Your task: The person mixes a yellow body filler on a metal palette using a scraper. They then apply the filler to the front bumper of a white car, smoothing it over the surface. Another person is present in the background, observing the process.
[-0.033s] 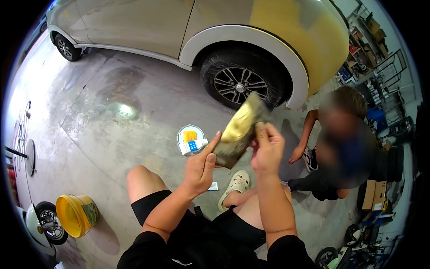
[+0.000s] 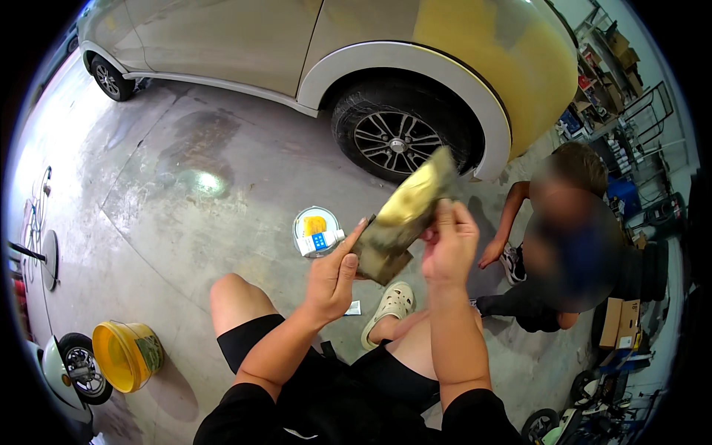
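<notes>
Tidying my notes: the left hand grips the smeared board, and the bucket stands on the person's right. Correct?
Not the side: the bucket stands on the person's left, as the head view shows. The left hand does grip the smeared board.

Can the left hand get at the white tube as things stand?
Probably not without freeing up: the left hand is holding the yellow-smeared board. Otherwise nothing visible seems to block the white tube, lower and just ahead.
</notes>
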{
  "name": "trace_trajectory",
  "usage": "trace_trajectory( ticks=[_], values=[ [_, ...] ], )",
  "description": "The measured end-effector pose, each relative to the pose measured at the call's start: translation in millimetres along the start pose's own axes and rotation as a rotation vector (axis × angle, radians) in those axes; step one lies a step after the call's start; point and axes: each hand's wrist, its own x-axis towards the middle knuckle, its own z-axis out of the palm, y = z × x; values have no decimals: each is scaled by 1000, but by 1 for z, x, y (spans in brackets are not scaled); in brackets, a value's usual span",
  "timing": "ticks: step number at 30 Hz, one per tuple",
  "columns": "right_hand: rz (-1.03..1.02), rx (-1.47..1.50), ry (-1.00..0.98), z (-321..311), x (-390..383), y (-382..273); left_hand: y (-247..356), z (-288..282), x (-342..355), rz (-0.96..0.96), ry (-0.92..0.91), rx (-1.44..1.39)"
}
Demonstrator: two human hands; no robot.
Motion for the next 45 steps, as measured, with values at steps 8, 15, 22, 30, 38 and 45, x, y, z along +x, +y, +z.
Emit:
trace_trajectory(
  ticks=[8,15,22,30,38,45],
  values=[
    [-86,-483,-239,6,-30,5,-8,-4,11,-201,498,-361],
    [-505,-1039,-402,-1,-18,19,-12,-17,14,-176,596,-645],
    [-888,-1215,-445,31,-46,29,-24,5,3,-120,570,-788],
    [-872,-1174,-388,28,-39,21,-8,7,6,-154,583,-797],
    [-969,-1229,-447,33,-36,25,-16,9,8,-129,556,-768],
    [-772,-803,-250,23,-28,-6,-17,-17,13,-215,456,-818]
  ],
)
